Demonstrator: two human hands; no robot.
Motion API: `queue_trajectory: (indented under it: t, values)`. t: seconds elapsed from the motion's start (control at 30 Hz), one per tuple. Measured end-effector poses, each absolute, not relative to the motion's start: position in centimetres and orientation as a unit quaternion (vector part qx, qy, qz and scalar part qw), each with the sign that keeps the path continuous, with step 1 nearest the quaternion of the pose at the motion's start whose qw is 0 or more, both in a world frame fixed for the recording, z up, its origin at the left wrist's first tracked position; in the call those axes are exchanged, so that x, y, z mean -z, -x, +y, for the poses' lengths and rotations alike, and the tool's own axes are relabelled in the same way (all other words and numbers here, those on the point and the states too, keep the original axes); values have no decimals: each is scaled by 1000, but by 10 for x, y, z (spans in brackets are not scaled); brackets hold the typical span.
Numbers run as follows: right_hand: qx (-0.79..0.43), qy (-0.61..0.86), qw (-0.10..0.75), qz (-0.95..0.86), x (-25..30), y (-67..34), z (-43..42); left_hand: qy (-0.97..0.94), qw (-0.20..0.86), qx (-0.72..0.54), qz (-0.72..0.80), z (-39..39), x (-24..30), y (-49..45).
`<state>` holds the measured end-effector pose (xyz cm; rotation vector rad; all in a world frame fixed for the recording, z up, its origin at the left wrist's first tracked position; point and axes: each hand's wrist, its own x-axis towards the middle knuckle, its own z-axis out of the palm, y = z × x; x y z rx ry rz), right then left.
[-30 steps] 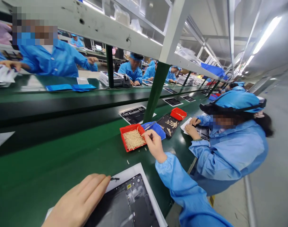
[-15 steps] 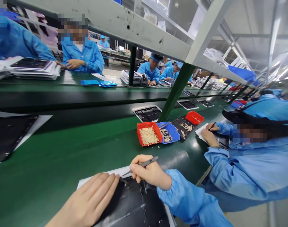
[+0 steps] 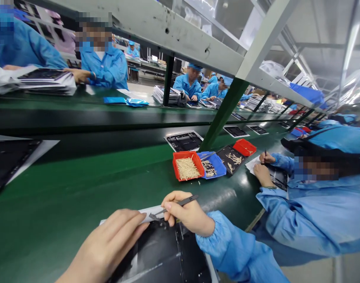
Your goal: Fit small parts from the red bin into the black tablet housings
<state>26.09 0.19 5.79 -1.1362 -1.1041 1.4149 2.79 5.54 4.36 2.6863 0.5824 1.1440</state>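
Note:
My right hand (image 3: 185, 212) pinches dark tweezers (image 3: 188, 200) that slant down to the left. Their tips meet a small dark strip (image 3: 156, 217) at the far edge of a flat black panel (image 3: 165, 251), perhaps a device housing. The panel lies on a white sheet (image 3: 153, 211) in front of me. My left hand (image 3: 109, 239) rests over the panel's left far corner, fingers together, extended and slightly bent, fingertips close to the strip. Its thumb is hidden.
Beyond my right hand stand a red bin (image 3: 188, 167) of pale slim pieces and a blue bin (image 3: 212, 165). A black tray (image 3: 231, 159) and another red bin (image 3: 244, 146) adjoin them. A co-worker (image 3: 303, 212) sits at right. A green post (image 3: 224, 114) rises behind.
The dark strip at the tweezer tips now stands up more visibly. My left hand's fingers have bent and lifted slightly. Panels on the far strip of the bench have shifted left.

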Motion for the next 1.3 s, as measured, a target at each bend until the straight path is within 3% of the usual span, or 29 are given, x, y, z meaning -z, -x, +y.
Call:
queue_trajectory:
  t: [0.2, 0.3, 0.43, 0.53, 0.7, 0.8, 0.93, 1.3]
  values:
    - [-652, 418, 474, -419, -50, -251, -1, -713, 536, -295, 342, 38, -43, -34]
    - [-672, 415, 427, -441, -52, -243, -7, -641, 616, -265, 372, 24, -38, -31]
    - [-642, 427, 360, -525, -58, -239, -10, -619, 630, -232, 407, 10, -28, -21]
    - [-584, 443, 356, -580, -60, -239, -2, -687, 540, -250, 418, 3, -18, -8]
    - [-489, 468, 379, -631, -50, -235, 23, -894, 113, -259, 349, -4, -3, 9]
    - [-433, 470, 380, -669, -37, -227, 32, -916, -57, -219, 330, -5, 3, 7]
    - [-380, 444, 349, -732, -21, -221, 32, -913, -124, -183, 344, -4, 5, 3]
    - [-367, 396, 355, -763, -12, -221, 33, -916, -120, -178, 339, -5, 3, 2]
